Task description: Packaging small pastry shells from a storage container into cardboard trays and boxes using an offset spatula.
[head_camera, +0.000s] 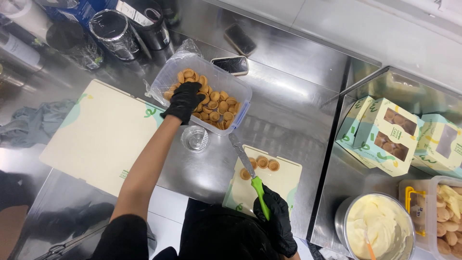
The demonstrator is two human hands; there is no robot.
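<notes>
Left fingers (179,113) curl down into the clear tub (238,91), closing on small tart shells (217,106) just beyond them; which shell, if any, is pinched stays hidden. Right fingers (275,202) wrap the green-handled knife (250,171), its blade beside four shells on the flat card (284,180). Best lift one shell lightly so it doesn't crumble.

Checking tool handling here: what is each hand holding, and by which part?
Right hand grips the knife by its green handle. Left hand reaches into the tart shells; any hold cannot be told.

Left hand (183,100) outstretched on a bare arm, fingers curled down; right hand (276,214) fisted, both black-gloved.
</notes>
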